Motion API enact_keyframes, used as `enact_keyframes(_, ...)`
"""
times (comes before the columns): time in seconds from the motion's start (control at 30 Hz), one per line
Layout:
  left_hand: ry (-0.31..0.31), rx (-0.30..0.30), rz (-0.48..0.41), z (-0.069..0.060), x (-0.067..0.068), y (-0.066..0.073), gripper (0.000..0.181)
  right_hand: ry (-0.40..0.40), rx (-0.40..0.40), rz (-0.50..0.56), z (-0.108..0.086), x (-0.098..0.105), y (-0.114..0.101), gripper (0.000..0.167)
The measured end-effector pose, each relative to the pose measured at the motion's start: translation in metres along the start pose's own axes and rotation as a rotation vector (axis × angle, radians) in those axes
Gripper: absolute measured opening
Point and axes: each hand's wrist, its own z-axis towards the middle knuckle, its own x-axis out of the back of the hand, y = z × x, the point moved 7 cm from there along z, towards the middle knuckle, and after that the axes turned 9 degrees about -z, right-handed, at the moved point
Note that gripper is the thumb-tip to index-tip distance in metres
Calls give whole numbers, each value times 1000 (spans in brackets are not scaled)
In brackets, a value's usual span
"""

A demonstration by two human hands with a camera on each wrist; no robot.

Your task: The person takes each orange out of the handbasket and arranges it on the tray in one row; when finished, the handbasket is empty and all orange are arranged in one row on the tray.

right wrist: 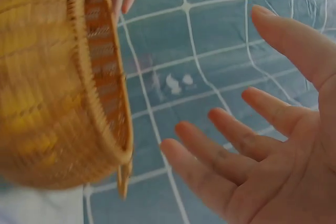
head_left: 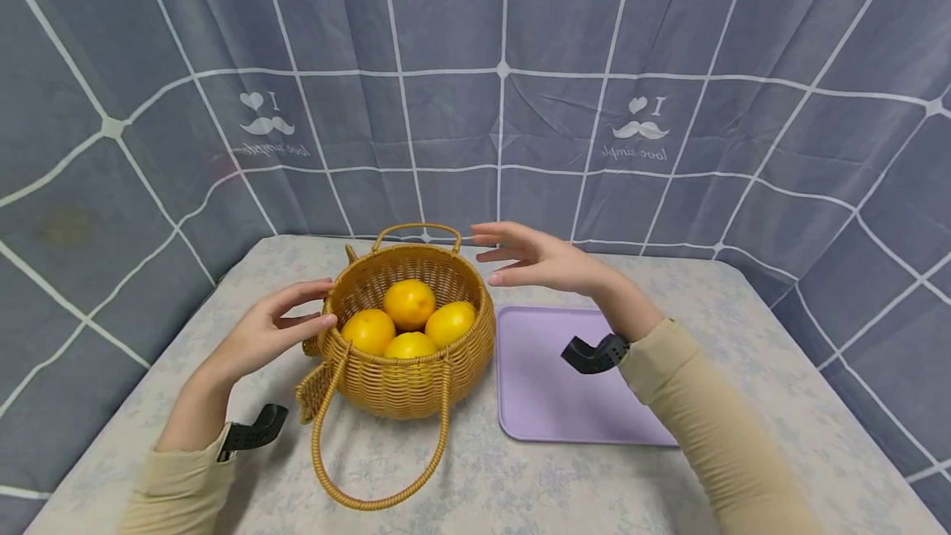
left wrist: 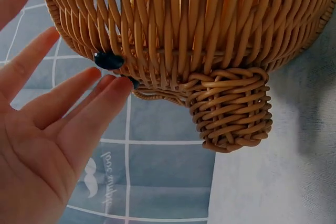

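Note:
A round wicker basket (head_left: 395, 396) stands on the table, left of centre, holding several yellow-orange fruits (head_left: 409, 304) that look like oranges or lemons. My left hand (head_left: 263, 333) is at the basket's left rim, its fingers extended and the fingertips at or very near the weave. In the left wrist view a woven snout-like knob (left wrist: 231, 108) and dark beads (left wrist: 108, 60) show on the basket's side. To the right of the rim my right hand (head_left: 550, 261) hovers with spread fingers, holding nothing and apart from the basket.
A flat lilac tray (head_left: 553, 403) lies right of the basket, under my right forearm. One basket handle (head_left: 379, 504) droops toward the front; the other handle (head_left: 418, 227) stands at the back. A blue-grey checked curtain (head_left: 461, 122) hangs behind the patterned tablecloth (head_left: 267, 502).

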Motion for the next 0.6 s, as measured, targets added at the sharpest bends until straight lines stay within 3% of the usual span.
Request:
enact_keyframes(0.23,-3,67,22,-2,-1,-5,45,-162,-12,19,52,-18,-19,61)
enact_keyframes(0.37,7,74,18,-1,1,-7,46,-242,24,23,76,-30,-28,58)
enact_keyframes(0.6,26,72,12,1,1,-8,47,-282,54,-19,108,-46,-31,51)
